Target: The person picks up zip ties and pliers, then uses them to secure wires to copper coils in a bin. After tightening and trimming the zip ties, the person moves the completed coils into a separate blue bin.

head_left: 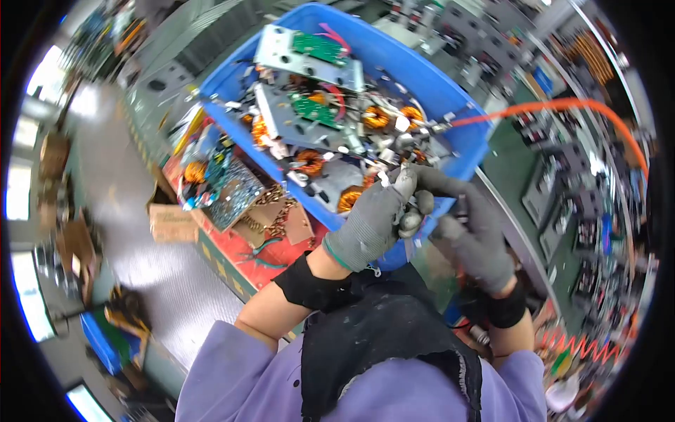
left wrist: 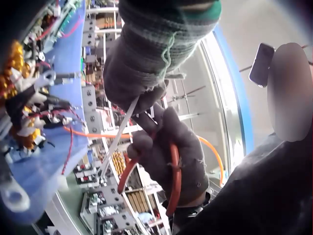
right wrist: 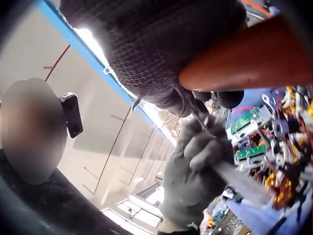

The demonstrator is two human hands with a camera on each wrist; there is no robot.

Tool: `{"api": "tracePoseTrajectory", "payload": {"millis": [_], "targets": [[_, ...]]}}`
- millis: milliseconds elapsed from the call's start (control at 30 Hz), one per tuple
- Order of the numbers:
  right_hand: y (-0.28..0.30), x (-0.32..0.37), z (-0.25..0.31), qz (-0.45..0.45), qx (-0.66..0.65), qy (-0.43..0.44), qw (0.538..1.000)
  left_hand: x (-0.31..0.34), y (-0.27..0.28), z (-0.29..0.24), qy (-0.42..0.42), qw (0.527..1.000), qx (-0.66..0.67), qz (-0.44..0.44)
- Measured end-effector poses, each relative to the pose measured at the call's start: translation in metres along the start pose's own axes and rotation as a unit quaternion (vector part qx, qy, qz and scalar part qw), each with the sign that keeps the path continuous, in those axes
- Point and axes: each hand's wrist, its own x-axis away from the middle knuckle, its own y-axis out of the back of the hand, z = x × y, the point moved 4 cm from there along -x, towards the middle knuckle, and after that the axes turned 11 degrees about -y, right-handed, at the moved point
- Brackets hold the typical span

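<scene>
Both hands wear grey gloves and meet over the near edge of a blue bin. My right hand grips pliers with orange-red handles, which stand apart. The pliers' dark metal head reaches right up to my left hand. The curled fingers of that left hand hold a pale, thin strip, which also sticks out in the right wrist view as a greyish strip. The fingers hide its held end, and I cannot tell what the strip belongs to.
The bin holds metal plates with green circuit boards, copper-wound coils and loose wires. On the red surface to the left lie teal-handled pliers, a circuit board and brass-coloured parts. An orange hose runs along the right.
</scene>
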Motion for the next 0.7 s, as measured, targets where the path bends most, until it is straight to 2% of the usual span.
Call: {"api": "tracePoseTrajectory", "payload": {"millis": [100,133,167,233,267,333,400,467,533,567,600,633,700], "targets": [[-0.013,0.03,-0.02,-0.082,0.013,-0.026,0.996,0.008,-0.013,0.026,0.02,0.999,-0.04,0.012],[-0.014,0.041,-0.017,-0.12,-0.012,-0.06,0.991,0.012,-0.021,0.035,0.014,0.999,0.038,0.023],[-0.013,0.051,-0.019,-0.155,-0.038,-0.091,0.983,0.019,-0.023,0.043,0.023,0.998,0.047,0.035],[-0.013,0.07,-0.047,-0.2,-0.007,-0.079,0.977,0.033,-0.029,0.055,0.036,0.997,0.052,0.047],[-0.014,0.08,-0.057,-0.229,0.031,-0.065,0.971,0.041,-0.03,0.059,0.027,0.999,0.002,0.036],[-0.022,0.1,-0.059,-0.22,0.021,-0.088,0.971,0.058,-0.03,0.066,0.007,0.998,-0.053,0.016],[-0.034,0.116,-0.063,-0.197,0.011,-0.106,0.975,0.079,-0.025,0.074,0.044,0.993,-0.106,-0.015],[-0.047,0.132,-0.066,-0.185,0.015,-0.067,0.98,0.104,-0.017,0.069,0.016,0.941,-0.337,-0.028],[-0.06,0.147,-0.075,-0.157,0.058,-0.06,0.984,0.131,-0.007,0.072,-0.166,0.885,-0.434,0.001],[-0.068,0.152,-0.077,-0.157,0.097,-0.049,0.982,0.15,-0.002,0.071,-0.177,0.878,-0.444,-0.025],[-0.078,0.153,-0.077,-0.157,0.134,-0.033,0.978,0.169,0.004,0.071,-0.092,0.89,-0.443,-0.052],[-0.09,0.157,-0.073,-0.13,0.117,-0.026,0.984,0.188,0.013,0.069,-0.006,0.898,-0.432,-0.083],[-0.116,0.161,-0.069,-0.063,0.118,-0.028,0.991,0.218,0.027,0.055,0.001,0.901,-0.414,-0.126]]}}
